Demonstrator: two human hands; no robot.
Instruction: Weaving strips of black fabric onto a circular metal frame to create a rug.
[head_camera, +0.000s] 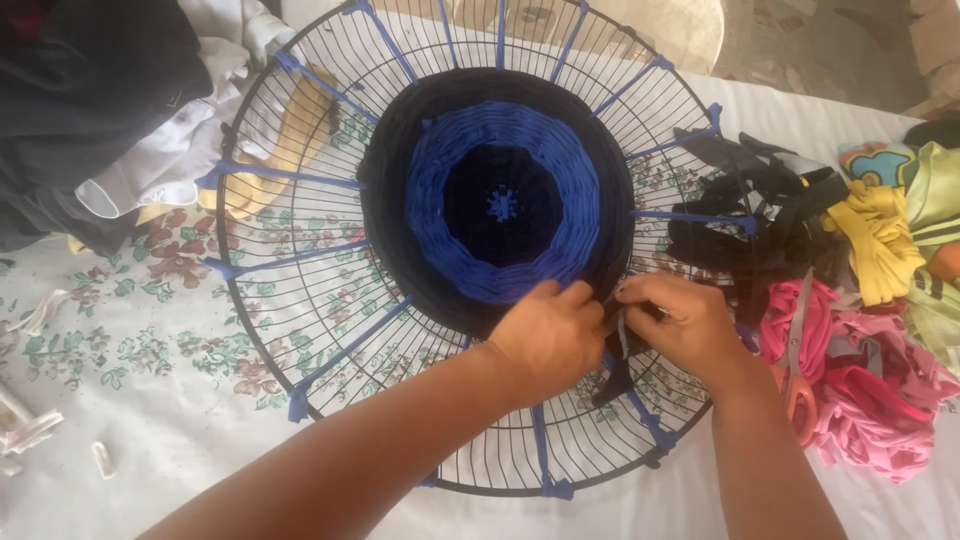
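Note:
A round black wire fan guard (300, 300) lies flat on a floral cloth, with blue fabric strips (340, 355) stretched over it like spokes. At its centre sits a round woven mat (500, 205) with a dark core, a blue ring and a black outer ring. My left hand (548, 338) and my right hand (680, 322) meet at the mat's near edge. Both pinch a black fabric strip (615, 375) that hangs down between them over the wires.
Black strips (745, 215), yellow strips (885, 240) and pink strips (860, 385) are heaped at the right, with orange-handled scissors (798, 385) on the pink pile. Dark and white clothes (110, 110) are piled at the top left. White scraps (30, 425) lie at the left edge.

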